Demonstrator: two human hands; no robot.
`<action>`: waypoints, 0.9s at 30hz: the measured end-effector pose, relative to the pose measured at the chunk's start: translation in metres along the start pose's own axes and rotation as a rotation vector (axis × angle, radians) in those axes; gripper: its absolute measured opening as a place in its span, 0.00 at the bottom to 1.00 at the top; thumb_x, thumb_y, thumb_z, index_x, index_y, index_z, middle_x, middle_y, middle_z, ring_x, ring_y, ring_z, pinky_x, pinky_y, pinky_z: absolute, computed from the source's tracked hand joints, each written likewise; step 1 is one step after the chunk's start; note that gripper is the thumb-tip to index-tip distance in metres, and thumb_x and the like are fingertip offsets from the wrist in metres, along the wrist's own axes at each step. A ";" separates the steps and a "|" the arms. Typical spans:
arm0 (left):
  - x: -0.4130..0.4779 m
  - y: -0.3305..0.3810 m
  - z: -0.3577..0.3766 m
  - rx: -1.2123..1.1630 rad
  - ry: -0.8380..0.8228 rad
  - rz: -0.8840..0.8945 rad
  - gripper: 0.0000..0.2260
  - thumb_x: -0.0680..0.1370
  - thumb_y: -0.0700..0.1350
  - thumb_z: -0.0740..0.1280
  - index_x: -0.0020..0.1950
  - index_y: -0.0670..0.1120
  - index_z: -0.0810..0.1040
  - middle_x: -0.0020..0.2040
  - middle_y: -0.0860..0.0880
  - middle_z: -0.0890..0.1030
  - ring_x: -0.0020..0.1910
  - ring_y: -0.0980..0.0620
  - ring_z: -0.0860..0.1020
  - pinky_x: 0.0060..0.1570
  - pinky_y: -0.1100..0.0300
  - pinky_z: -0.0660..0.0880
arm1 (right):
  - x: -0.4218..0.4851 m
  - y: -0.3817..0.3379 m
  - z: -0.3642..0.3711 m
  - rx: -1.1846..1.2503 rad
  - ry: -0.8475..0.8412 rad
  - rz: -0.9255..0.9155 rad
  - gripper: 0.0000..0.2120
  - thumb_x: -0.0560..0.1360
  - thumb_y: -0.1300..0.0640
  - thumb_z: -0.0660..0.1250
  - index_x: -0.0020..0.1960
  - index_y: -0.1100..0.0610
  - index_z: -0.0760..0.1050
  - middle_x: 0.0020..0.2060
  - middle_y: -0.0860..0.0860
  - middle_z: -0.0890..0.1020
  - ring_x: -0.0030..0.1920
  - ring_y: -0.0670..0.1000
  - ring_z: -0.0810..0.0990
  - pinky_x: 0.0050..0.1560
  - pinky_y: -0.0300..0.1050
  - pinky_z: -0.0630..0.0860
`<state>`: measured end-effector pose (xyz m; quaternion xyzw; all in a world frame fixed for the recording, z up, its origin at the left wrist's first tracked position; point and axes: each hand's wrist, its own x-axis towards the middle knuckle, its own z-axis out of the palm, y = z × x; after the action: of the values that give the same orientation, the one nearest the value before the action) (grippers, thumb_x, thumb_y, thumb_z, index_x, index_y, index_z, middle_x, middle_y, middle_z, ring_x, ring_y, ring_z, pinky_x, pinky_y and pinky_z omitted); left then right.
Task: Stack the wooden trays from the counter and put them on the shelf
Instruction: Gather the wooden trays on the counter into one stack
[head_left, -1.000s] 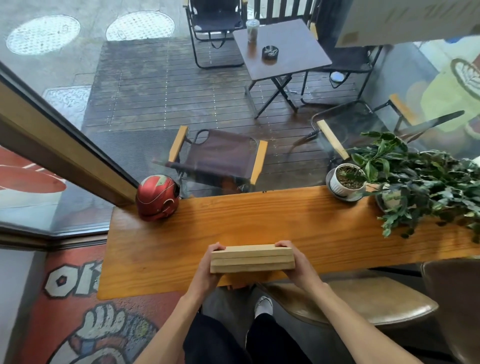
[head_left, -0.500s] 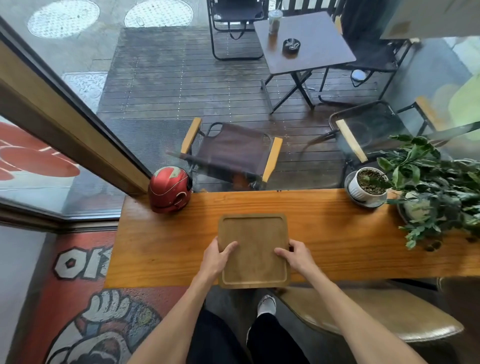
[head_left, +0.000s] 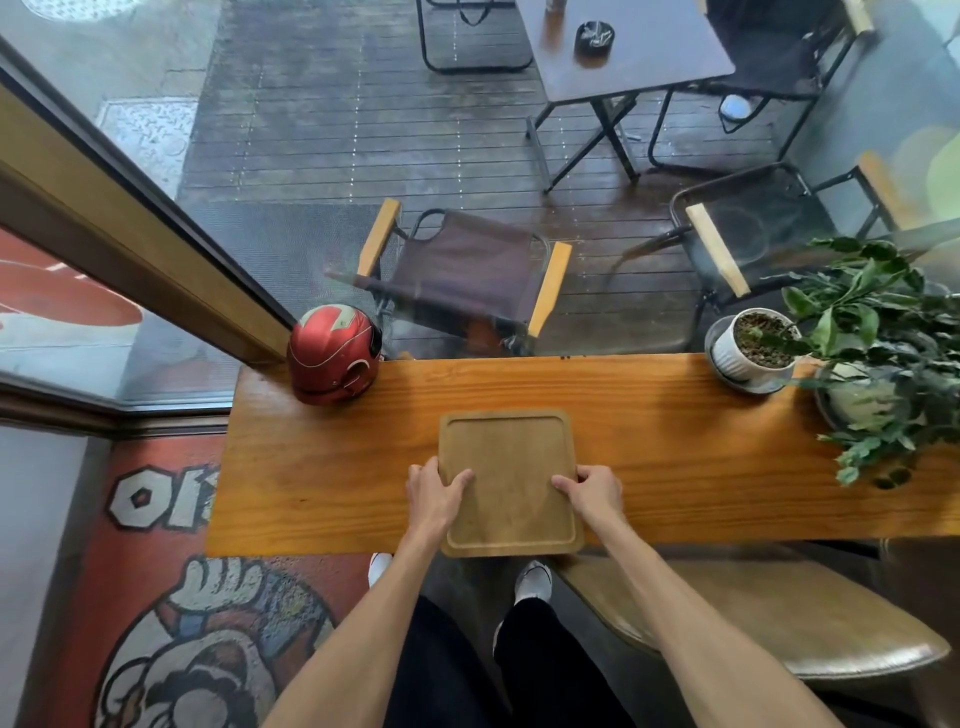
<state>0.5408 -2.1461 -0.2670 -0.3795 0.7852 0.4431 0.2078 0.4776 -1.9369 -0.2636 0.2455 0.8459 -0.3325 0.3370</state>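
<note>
A second ago I held the wooden trays (head_left: 509, 480) up on their edge between my hands, and I could see three thin sides pressed together. Now the trays lie flat on the counter (head_left: 701, 467), top side up, and I only see the top one. The near end sticks out a little past the counter edge, toward my legs. My left hand (head_left: 434, 496) is on the left side of the trays, with the thumb lying on the top and the fingers curled down over the rim. My right hand (head_left: 595, 493) is on the right side, doing the same thing. Both hands are half closed around the sides, so I think I have a hold on the pile, but I cannot tell how tight it is. The red helmet (head_left: 332, 353) sits far ahead of my left hand. The white plant pot (head_left: 753, 343) is far off past my right hand. I think the stacking part is done, because the trays sit in one neat pile. What is left is to lift the pile and carry it to the shelf, which I cannot see from here.
</note>
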 end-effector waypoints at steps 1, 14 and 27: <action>-0.003 -0.002 0.000 0.001 0.003 -0.003 0.21 0.79 0.52 0.68 0.67 0.42 0.73 0.63 0.42 0.71 0.64 0.42 0.71 0.66 0.45 0.70 | -0.002 0.001 0.000 -0.005 0.008 0.008 0.15 0.76 0.53 0.72 0.59 0.59 0.83 0.55 0.56 0.85 0.57 0.57 0.81 0.47 0.43 0.70; -0.010 -0.002 -0.010 -0.136 0.048 -0.156 0.19 0.80 0.43 0.63 0.71 0.42 0.74 0.67 0.45 0.78 0.65 0.45 0.75 0.62 0.51 0.72 | -0.015 0.008 -0.002 0.107 0.041 0.133 0.21 0.77 0.53 0.70 0.68 0.59 0.76 0.65 0.56 0.80 0.67 0.58 0.75 0.63 0.50 0.72; -0.010 -0.014 0.005 -0.167 -0.015 -0.263 0.29 0.82 0.58 0.55 0.77 0.41 0.62 0.73 0.39 0.67 0.72 0.39 0.67 0.72 0.42 0.65 | -0.014 0.024 0.006 0.324 -0.063 0.105 0.33 0.77 0.37 0.62 0.73 0.59 0.69 0.67 0.56 0.76 0.62 0.56 0.75 0.59 0.50 0.72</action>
<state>0.5579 -2.1424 -0.2710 -0.4914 0.6875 0.4789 0.2377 0.5046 -1.9282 -0.2659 0.3299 0.7563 -0.4539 0.3363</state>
